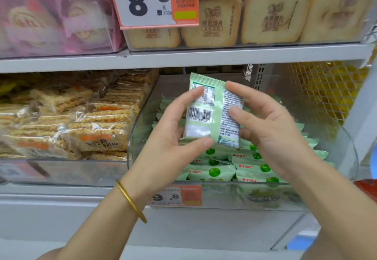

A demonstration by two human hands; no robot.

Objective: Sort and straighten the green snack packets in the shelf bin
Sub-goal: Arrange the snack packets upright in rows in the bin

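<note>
left hand: fingers pinching | right hand: fingers pinching

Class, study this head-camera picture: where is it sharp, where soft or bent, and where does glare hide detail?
Head view: the green packet is sharp, its barcode readable; the pink packs upper left are blurred; the shelf edge bows slightly, a wide-angle effect; pale reflections on the clear bin front veil the packets behind; lighting is even.
</note>
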